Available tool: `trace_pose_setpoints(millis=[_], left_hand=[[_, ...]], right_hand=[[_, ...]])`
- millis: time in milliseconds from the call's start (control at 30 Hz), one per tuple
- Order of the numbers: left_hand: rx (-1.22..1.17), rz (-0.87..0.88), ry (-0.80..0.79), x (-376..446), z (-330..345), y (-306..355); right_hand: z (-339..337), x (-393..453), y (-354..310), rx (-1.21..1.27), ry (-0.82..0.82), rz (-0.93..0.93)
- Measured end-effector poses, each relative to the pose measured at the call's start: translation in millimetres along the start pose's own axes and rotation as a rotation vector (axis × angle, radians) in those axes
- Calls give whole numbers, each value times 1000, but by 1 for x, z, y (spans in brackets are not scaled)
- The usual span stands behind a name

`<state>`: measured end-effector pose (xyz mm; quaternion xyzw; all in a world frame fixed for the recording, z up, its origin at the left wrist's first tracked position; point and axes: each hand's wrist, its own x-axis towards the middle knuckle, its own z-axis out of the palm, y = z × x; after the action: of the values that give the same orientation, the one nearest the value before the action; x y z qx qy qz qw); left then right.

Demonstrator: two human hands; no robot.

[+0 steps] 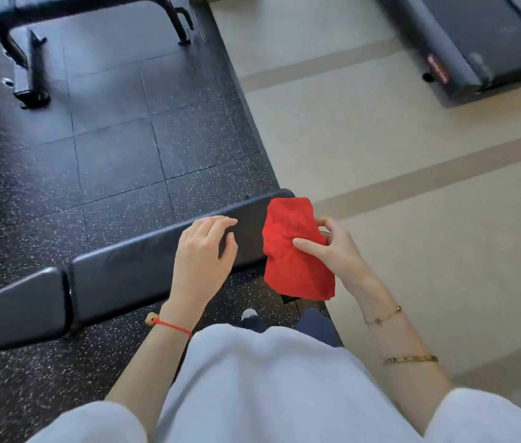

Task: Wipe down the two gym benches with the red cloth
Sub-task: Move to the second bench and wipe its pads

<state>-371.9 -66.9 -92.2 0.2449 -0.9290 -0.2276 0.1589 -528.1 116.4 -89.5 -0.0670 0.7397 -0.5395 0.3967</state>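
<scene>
A black padded gym bench (125, 270) runs across in front of me, from lower left up to the centre. At its right end my right hand (337, 251) pinches the crumpled red cloth (294, 251) between thumb and fingers, and the cloth hangs over that end. My left hand (203, 251) hovers over or rests on the pad just left of the cloth, fingers loosely bent and holding nothing. The second black bench (70, 8) stands at the top left, with only its pad edge and metal legs in view.
Both benches stand on dark speckled rubber floor tiles (118, 155). Beige flooring with darker stripes (412, 187) lies to the right. A treadmill end (476, 49) sits at the top right. My legs and a shoe (249, 314) are below the near bench.
</scene>
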Motion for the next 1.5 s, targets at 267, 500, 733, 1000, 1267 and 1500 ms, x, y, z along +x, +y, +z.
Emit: trace_pose_setpoints(millis=[267, 500, 733, 1000, 1267, 1500], left_hand=[[-12, 36, -8, 48, 32, 43], [-20, -13, 66, 116, 103, 119], [-57, -163, 75, 184, 167, 213], [-53, -234, 103, 248, 198, 254], [-10, -335, 243, 327, 220, 227], [26, -382, 278, 443, 206, 159]], right_hand=[[-58, 30, -6, 77, 46, -44], [-176, 96, -31, 7, -32, -59], [-310, 162, -80, -91, -101, -44], [-366, 231, -109, -61, -157, -44], [-350, 334, -151, -123, -291, -47], [-297, 455, -237, -147, -344, -53]])
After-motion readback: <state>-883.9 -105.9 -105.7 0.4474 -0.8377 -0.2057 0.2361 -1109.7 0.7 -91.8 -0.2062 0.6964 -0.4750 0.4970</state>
